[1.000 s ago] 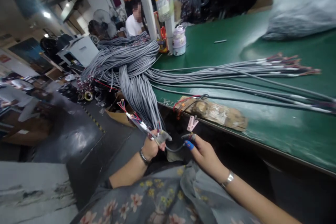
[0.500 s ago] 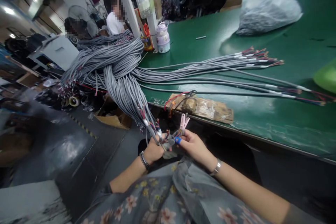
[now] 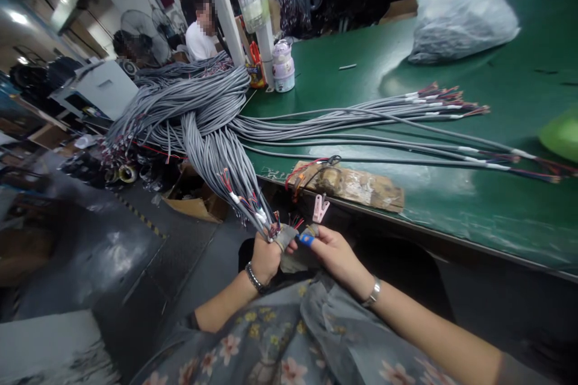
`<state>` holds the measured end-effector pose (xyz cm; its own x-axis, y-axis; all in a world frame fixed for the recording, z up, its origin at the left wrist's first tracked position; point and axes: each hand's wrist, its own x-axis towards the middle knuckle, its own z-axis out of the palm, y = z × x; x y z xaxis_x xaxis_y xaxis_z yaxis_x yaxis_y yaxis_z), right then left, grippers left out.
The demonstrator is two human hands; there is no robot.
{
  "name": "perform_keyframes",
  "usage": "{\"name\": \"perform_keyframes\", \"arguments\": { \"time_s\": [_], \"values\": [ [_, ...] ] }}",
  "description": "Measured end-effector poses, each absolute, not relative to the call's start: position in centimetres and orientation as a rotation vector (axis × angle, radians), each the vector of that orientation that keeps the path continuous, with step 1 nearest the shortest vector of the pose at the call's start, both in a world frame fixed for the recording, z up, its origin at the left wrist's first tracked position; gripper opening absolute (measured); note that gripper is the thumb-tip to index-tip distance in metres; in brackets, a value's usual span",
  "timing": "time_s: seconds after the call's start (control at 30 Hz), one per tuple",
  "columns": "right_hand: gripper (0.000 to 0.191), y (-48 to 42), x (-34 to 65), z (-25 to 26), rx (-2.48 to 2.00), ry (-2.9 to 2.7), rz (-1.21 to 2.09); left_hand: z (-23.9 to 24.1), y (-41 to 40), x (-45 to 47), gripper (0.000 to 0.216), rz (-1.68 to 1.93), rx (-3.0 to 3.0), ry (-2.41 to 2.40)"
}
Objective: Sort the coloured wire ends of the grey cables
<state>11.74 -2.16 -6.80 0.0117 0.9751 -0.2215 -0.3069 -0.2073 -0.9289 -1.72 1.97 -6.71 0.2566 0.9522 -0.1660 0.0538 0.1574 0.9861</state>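
Note:
My left hand (image 3: 266,258) is closed around the end of a grey cable, its thumb wrapped in grey tape. Thin coloured wires (image 3: 295,222) with red, black and green strands fan out just past that thumb. Close by on the right, my right hand (image 3: 332,249) is pinched, with blue tape on one finger and a grey wrap on another; what lies between its fingertips is too small to make out. A pink clothes peg (image 3: 321,209) stands just behind the right fingers. The thick bundle of grey cables (image 3: 221,156) hangs off the bench down to my left hand.
On the green bench (image 3: 361,84) lie more grey cables with stripped ends, a wooden block (image 3: 356,185) at the edge, a plastic bag (image 3: 465,15) and a lilac container (image 3: 283,66). A cardboard box (image 3: 194,198) is on the floor. Another person (image 3: 200,36) is in the background.
My hands have moved slightly apart. Coloured wire ends now spread out beyond my left thumb, and some white-sleeved cable ends beside the left hand have shifted. The peg stays put.

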Motion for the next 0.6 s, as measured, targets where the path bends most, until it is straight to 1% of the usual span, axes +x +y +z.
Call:
{"name": "perform_keyframes", "arguments": {
  "time_s": [0.17,0.33,0.47,0.6],
  "values": [
    [0.043,-2.3,12.1,-7.0,-1.147,-0.89,1.475,-5.9,2.0,-1.3,0.035,0.877,1.131,1.144],
    [0.042,-1.8,12.5,-6.7,-1.142,-0.955,1.388,-5.7,2.0,-1.5,0.037,0.834,1.18,1.133],
    [0.041,-1.3,11.9,-7.0,-1.064,-0.883,1.463,-5.9,1.8,-1.5,0.036,0.791,1.233,1.131],
    [0.043,-1.3,11.4,-7.4,-1.086,-0.798,1.493,-5.9,1.7,-1.3,0.036,0.771,1.257,1.142]
  ]
}}
